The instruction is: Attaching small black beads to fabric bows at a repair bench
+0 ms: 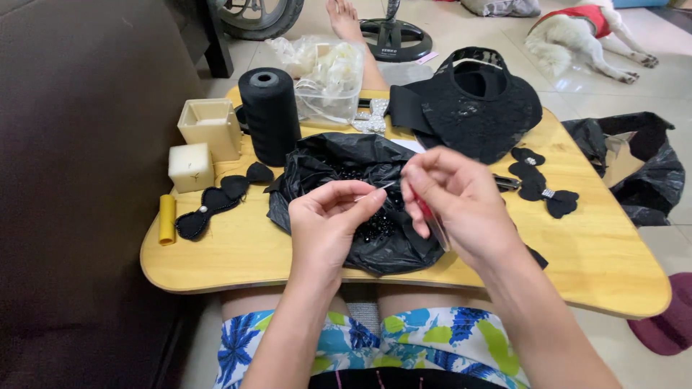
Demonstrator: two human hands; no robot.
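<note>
A thin needle point(384, 187) was pinched by the left hand point(328, 216) above the black bag of beads point(346, 162) on the surface point(598, 252). The right hand point(450, 202) was closed on a red-tipped tool beside it. Steady, close alignment over the bag was judged advisable.

Both forearms rose from the bottom of the view, bare, and converged toward the middle. The left hand point(331, 220) was held palm-down, wrist bent slightly, its thumb and forefinger pinched together and pointing right. The right hand point(450, 198) sat a little higher and just beside it, fingers curled inward, thumb and forefinger tips pressed together facing the left hand's. The fingertips of the two hands nearly met.
</note>
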